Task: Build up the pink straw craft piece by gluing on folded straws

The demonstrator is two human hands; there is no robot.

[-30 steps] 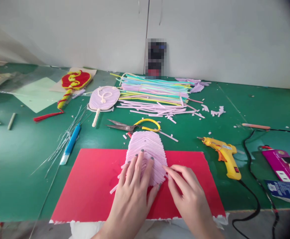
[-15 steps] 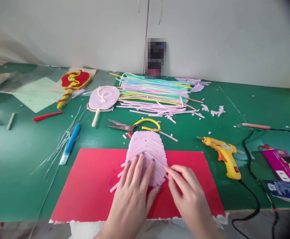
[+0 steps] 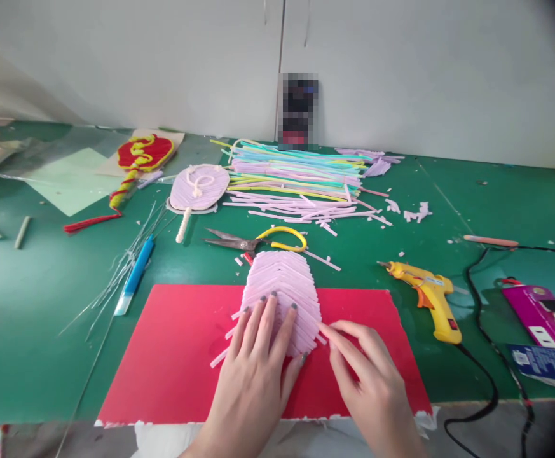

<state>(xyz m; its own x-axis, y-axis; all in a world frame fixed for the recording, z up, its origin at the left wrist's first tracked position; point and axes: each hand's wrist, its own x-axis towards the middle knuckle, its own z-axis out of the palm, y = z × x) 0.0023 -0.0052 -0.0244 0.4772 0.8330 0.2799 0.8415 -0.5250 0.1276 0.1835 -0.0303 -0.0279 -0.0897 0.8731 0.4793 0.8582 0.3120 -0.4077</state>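
Two hands are meeting at a ribbed lilac panel

With noon pointing away from the person and the lilac panel (image 3: pixel 281 273) marking the centre of the dial, the panel is lying over the red board (image 3: pixel 167 356), its far end reaching past the 12 o'clock edge. Uncut strip ends are poking out between 7 and 9 o'clock.

The left hand (image 3: pixel 257 356) is coming in from 6 o'clock and lying palm down on the panel, fingers slightly spread, gripping nothing. The right hand (image 3: pixel 370 366), apart from the left, is sitting at 4 o'clock, its index fingertip meeting the panel's edge; whether finger and thumb are pinching a strip, I cannot tell.

Yellow-handled scissors (image 3: pixel 248 244) are lying just beyond the panel at 12 o'clock, and a bundle of coloured stems (image 3: pixel 296 170) is stretching behind them. A lilac fan (image 3: pixel 196 191) is resting near 11, and a red and yellow fan (image 3: pixel 156 154) is lying farther off between 10 and 11. A blue cutter (image 3: pixel 138 270) is pointing toward the person between 9 and 10, beside thin wires (image 3: pixel 123 262). At 3 o'clock a yellow glue gun (image 3: pixel 430 296) is lying on the green table (image 3: pixel 358 264).
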